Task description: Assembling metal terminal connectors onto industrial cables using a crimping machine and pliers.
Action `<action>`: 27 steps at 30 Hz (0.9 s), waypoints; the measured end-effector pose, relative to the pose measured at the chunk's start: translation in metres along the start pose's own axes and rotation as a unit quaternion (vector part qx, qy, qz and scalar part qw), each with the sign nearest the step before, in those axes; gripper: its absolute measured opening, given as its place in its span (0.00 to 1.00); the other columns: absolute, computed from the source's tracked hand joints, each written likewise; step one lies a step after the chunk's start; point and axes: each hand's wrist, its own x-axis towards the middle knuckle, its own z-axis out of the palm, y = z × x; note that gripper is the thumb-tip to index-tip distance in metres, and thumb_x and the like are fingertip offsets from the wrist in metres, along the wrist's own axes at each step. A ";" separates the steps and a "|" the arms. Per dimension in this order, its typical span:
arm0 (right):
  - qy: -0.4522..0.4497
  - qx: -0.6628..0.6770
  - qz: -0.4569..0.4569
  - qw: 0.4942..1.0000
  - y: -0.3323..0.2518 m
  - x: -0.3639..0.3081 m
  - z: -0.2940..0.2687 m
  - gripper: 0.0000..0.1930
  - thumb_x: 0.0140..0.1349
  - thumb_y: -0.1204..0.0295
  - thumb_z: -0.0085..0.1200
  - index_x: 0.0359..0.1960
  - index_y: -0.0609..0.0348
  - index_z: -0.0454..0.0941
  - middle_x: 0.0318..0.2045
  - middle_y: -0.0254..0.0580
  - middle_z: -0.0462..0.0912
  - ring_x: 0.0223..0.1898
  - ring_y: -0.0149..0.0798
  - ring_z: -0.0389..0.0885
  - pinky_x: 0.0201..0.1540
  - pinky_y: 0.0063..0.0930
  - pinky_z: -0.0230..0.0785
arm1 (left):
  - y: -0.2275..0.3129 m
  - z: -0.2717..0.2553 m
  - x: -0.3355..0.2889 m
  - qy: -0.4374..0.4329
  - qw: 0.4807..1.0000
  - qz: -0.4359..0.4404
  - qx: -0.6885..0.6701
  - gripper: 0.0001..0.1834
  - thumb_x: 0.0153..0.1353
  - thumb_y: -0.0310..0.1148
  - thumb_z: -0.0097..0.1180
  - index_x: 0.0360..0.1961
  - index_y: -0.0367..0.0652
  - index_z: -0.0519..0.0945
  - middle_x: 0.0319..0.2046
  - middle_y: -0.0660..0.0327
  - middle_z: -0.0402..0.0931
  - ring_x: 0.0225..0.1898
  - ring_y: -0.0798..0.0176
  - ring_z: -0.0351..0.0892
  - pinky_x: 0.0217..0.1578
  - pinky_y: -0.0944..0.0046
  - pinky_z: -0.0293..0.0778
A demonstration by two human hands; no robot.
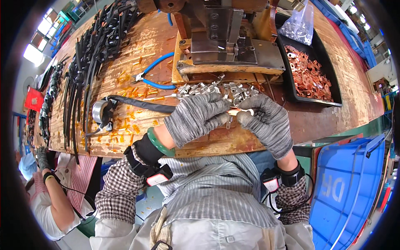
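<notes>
In a grey knit glove, my left hand (196, 118) is closed round the end of a black sleeved cable (143, 104), which runs off to the left across the table. My right hand (268, 121), gloved the same way, pinches a small metal cable lug (250, 111) at the tip of the cable. The fingers partly cover the joint, so I cannot tell how far the wire sits in the lug. Just beyond both hands lies a pile of loose silver lugs (239, 92).
A heavy metal press (225, 52) stands behind the pile. Blue-handled pliers (156, 68) and black cables (79, 75) lie left. At right, a black tray (306, 100) holds copper pieces (310, 77) and a clear bag (298, 27). A blue bin (346, 187) stands lower right; another person's arm (58, 200) shows at left.
</notes>
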 end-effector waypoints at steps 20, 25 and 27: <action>0.052 0.144 -0.024 0.988 -0.021 0.062 -0.004 0.06 0.51 0.75 0.56 0.30 0.61 0.77 0.25 0.31 0.77 0.23 0.22 0.71 0.24 0.14 0.66 | -0.017 -0.109 0.032 -0.054 0.966 -0.199 -0.156 0.17 0.53 0.43 0.56 0.32 0.38 0.80 0.23 0.59 0.77 0.24 0.67 0.73 0.28 0.68 0.69; 0.002 0.202 0.031 0.979 -0.023 0.080 -0.020 0.10 0.51 0.74 0.56 0.35 0.63 0.77 0.28 0.35 0.79 0.26 0.24 0.75 0.27 0.15 0.69 | -0.026 -0.109 0.039 0.019 0.987 -0.142 -0.071 0.20 0.50 0.44 0.59 0.32 0.35 0.79 0.20 0.58 0.77 0.23 0.73 0.70 0.26 0.70 0.68; 0.004 0.228 0.045 0.973 -0.027 0.084 -0.022 0.10 0.53 0.75 0.54 0.37 0.64 0.76 0.30 0.38 0.79 0.29 0.29 0.78 0.30 0.18 0.73 | -0.035 -0.113 0.040 0.013 0.976 -0.175 -0.132 0.20 0.49 0.43 0.60 0.31 0.34 0.79 0.20 0.59 0.76 0.21 0.74 0.68 0.23 0.70 0.66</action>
